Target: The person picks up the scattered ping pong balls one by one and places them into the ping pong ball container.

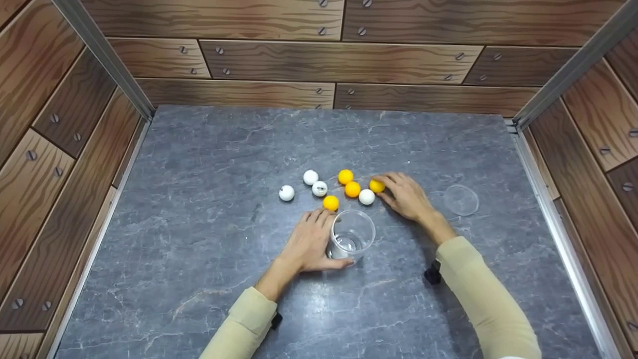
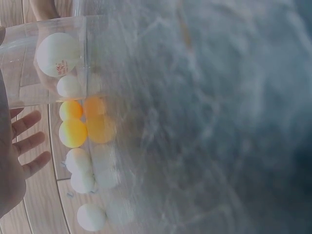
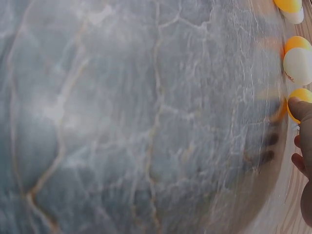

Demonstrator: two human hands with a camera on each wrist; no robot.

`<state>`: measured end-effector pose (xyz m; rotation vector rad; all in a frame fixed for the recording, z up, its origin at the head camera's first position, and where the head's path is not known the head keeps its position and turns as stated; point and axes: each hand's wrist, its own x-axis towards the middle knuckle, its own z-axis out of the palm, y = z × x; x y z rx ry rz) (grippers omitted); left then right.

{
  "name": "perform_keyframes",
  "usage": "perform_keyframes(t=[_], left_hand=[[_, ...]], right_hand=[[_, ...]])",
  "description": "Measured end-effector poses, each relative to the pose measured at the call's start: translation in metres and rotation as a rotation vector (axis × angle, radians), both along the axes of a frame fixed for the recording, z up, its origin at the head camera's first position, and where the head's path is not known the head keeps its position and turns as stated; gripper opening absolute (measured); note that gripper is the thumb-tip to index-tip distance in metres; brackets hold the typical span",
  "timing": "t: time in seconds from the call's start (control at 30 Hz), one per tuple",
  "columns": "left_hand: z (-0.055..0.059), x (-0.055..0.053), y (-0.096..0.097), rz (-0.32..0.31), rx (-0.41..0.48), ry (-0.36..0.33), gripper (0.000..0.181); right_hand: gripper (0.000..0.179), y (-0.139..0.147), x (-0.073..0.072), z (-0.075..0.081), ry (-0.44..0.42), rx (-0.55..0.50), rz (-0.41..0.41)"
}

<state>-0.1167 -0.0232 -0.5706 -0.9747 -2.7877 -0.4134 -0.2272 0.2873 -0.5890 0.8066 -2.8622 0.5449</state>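
Observation:
My left hand (image 1: pixel 310 242) holds a clear plastic cup (image 1: pixel 353 232) upright on the table, its thumb across the near side and its fingers along the left side. In the left wrist view several fingers (image 2: pixel 30 142) spread beside the cup (image 2: pixel 29 63). No ball shows inside it. To the right, my right hand (image 1: pixel 406 195) pinches an orange ping-pong ball (image 1: pixel 377 185) at table level. In the right wrist view the thumb (image 3: pixel 300 108) lies against that ball. A white ball (image 1: pixel 367 197) sits just left of it.
Other orange balls (image 1: pixel 345 177) and white balls (image 1: pixel 286 193) lie loose beyond the cup. A round clear lid (image 1: pixel 461 200) rests flat right of my right hand. Wood-patterned walls (image 1: pixel 339 62) enclose the grey marbled table (image 1: pixel 199 199) at the back and both sides.

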Motion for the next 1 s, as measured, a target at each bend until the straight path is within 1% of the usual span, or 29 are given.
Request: perform_keyframes(t=[0.3,0.67,1.0], left_hand=[[0.0,0.0,0.0,0.0,-0.005,-0.001,0.106],[0.0,0.0,0.0,0.0,-0.015,0.004,0.108],[0.001,0.0,0.001,0.0,-0.007,-0.002,0.108]], right_hand=[[0.044,0.006,0.002,-0.001,0.013,-0.021,-0.004],[0.044,0.017,0.007,0.0,0.05,-0.026,-0.002],[0.046,0.031,0.012,0.001,0.062,-0.02,-0.032]])
